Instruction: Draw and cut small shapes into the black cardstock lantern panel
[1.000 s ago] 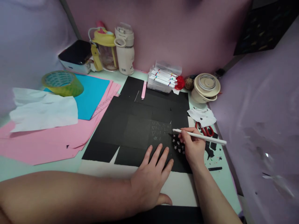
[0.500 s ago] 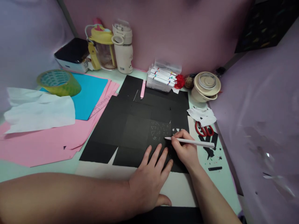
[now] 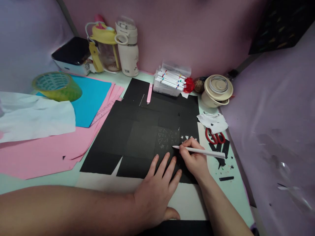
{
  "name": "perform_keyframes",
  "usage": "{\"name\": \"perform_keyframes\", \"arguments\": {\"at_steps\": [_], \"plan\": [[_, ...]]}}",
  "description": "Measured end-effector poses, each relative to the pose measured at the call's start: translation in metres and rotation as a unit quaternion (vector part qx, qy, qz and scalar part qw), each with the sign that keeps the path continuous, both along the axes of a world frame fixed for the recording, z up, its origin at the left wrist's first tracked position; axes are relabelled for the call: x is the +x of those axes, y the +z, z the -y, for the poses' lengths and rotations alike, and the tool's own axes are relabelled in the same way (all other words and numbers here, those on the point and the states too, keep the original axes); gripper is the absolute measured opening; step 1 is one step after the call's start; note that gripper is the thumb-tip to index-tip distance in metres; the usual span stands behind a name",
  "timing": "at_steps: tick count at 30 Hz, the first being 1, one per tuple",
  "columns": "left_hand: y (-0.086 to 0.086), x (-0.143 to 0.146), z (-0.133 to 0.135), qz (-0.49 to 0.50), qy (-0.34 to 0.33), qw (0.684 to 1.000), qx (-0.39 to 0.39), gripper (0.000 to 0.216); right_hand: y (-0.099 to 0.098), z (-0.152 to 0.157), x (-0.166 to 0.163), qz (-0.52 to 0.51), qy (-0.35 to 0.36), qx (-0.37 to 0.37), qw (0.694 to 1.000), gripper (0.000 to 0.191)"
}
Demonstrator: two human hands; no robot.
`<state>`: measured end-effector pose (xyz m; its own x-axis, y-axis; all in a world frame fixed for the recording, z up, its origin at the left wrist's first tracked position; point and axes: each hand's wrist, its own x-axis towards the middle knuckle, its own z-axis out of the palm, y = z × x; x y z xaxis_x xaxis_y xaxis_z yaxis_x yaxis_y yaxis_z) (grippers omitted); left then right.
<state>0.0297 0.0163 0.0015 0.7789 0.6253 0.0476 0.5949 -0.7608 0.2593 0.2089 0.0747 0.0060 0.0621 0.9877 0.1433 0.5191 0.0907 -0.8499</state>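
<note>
My right hand point(image 3: 194, 159) is closed on a white pen point(image 3: 204, 151) whose tip rests on a small black paper square point(image 3: 145, 139) marked with pale triangles and stars. My left hand point(image 3: 157, 190) lies flat, fingers spread, pressing the lower edge of that black paper. Larger black sheets point(image 3: 118, 131) lie underneath. Small white stars and a heart show on the black paper just above my right hand.
Pink sheets point(image 3: 49, 154), a blue sheet point(image 3: 93, 98), white tissue point(image 3: 36, 118) and a tape roll point(image 3: 56, 86) lie left. Two bottles point(image 3: 115, 49), a marker box point(image 3: 169, 82), a lidded bowl point(image 3: 218, 90) stand behind. Red scissors point(image 3: 214, 136) and black scraps lie right.
My right hand moved left and down with the pen, bringing its tip from the right side onto the marked square. The left hand stayed put.
</note>
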Motion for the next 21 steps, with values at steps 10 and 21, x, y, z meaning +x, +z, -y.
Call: {"name": "perform_keyframes", "arguments": {"at_steps": [10,21], "plan": [[0.0004,0.0002,-0.0001,-0.005,0.0,1.0,-0.002,0.1,-0.0017,0.0001,-0.0002,0.012,0.01,0.003,1.0,0.017],[0.0004,0.0002,-0.0004,-0.005,-0.003,1.0,-0.002,0.1,-0.0008,0.0004,0.0,0.025,0.014,0.012,1.0,0.016]]}}
